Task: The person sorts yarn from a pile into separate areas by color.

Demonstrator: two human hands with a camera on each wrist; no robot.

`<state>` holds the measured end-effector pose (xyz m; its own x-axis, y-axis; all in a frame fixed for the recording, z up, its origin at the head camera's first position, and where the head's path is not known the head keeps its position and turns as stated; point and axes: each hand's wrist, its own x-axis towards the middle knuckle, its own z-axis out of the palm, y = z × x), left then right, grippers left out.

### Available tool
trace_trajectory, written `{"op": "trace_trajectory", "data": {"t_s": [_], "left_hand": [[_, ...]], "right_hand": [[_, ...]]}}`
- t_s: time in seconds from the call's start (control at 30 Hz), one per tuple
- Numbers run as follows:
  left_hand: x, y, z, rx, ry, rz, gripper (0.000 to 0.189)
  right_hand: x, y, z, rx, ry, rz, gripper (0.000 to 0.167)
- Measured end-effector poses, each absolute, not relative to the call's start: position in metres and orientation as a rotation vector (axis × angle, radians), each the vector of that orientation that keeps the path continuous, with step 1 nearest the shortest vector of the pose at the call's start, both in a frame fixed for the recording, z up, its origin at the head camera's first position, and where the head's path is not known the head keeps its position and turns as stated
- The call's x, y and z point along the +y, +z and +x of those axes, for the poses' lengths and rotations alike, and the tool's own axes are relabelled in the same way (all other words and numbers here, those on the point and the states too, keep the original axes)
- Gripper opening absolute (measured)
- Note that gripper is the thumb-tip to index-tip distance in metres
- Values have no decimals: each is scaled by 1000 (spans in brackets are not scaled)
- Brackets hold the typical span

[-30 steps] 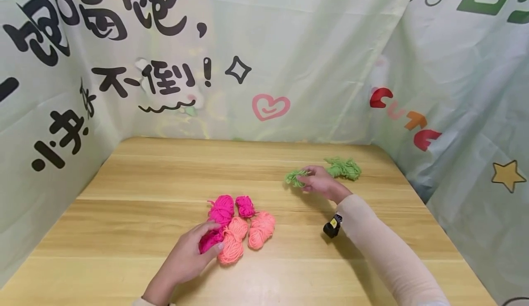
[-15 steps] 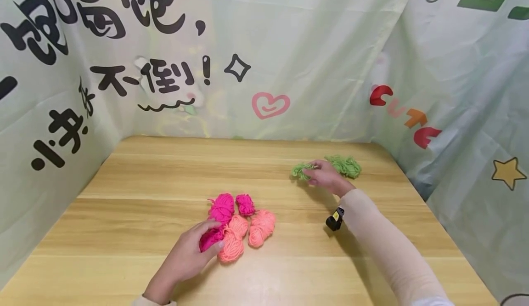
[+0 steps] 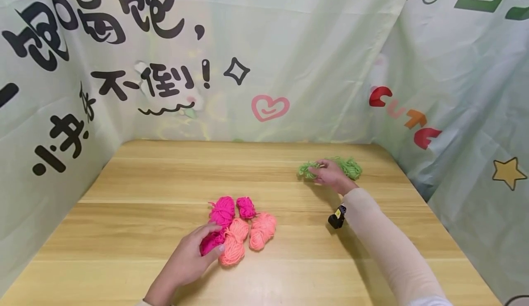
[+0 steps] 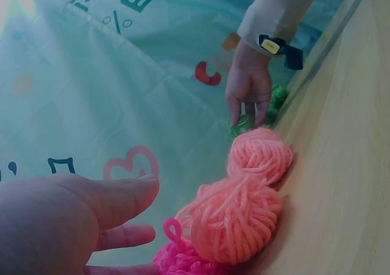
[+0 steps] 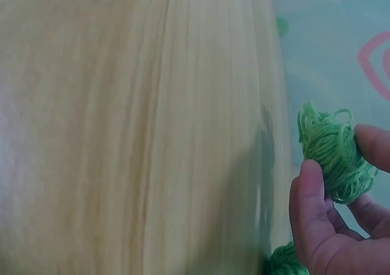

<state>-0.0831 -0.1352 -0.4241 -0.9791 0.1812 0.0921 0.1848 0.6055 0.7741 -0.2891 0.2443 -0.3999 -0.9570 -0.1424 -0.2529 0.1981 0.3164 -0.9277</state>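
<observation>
My right hand pinches a small skein of green yarn between thumb and fingers, toward the back right of the table. Right beside it lies a second green skein, partly hidden by the hand. At the centre, my left hand rests beside the pink group, its thumb and fingers extended and spread. Nearest to it is a magenta skein, partly covered by the fingers. Around that sit a larger magenta skein, a small magenta one and two coral skeins, the other coral skein lying to the right.
The wooden table is enclosed at the back and sides by a pale printed curtain. A black wrist device sticks out from under the right sleeve, above the tabletop.
My right hand has shifted a little to the right with its green skein, closer to the other green skein. The left hand and the pink yarn have stayed where they were.
</observation>
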Motion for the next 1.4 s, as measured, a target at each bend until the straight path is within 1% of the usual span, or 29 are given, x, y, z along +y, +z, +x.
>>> {"op": "trace_trajectory", "data": {"t_s": [0.53,0.9,1.17,1.4], "left_hand": [[-137,-423,-83,-2818,-1379,-331,45],[-136,-423,-83,-2818,-1338,-338,44],[-136,-422,-82,-2820,-1356,-328,44],[-136,-422,-83,-2817,-1346,-333,44]], "right_hand": [[262,-399,-293,2423,-1656,97,67],[269,-403,-296,2490,-1618,160,64],[271,-405,-295,2742,-1325,182,63],[268,-406,-294,2919,-1076,80,57]]}}
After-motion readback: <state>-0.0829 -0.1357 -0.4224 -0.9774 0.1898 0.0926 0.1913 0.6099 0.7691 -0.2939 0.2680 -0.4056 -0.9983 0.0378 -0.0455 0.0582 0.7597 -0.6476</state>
